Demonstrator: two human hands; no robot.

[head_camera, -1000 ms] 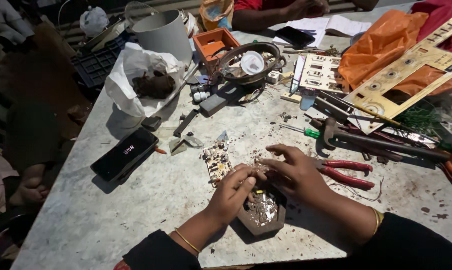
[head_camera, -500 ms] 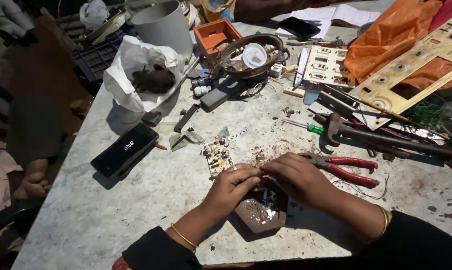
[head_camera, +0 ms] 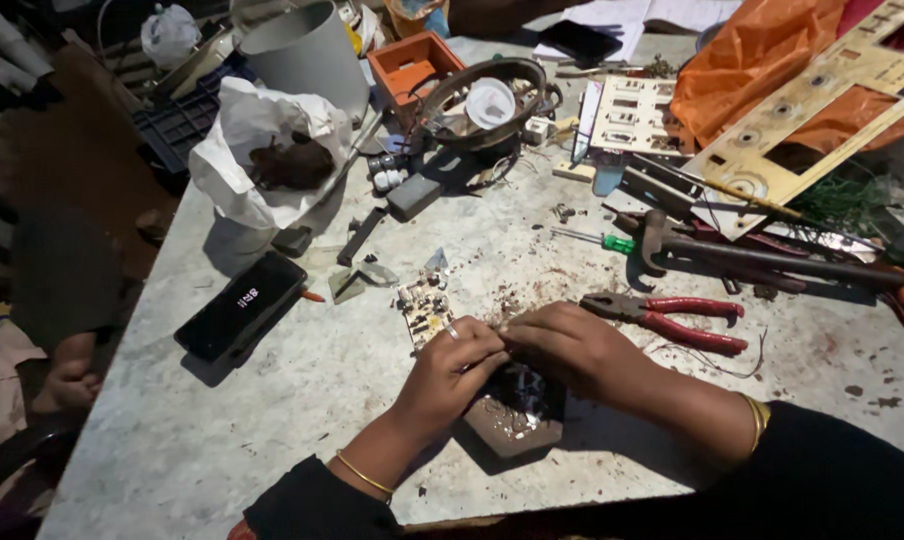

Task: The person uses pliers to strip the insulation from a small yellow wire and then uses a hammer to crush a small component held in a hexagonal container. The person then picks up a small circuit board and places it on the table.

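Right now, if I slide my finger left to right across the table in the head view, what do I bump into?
Black phone → small circuit board → left hand → right hand → red-handled pliers.

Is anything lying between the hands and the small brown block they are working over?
Nothing visible does. The left hand and right hand meet fingertip to fingertip directly above the brown block, partly covering it. The circuit board and red pliers lie off to the sides.
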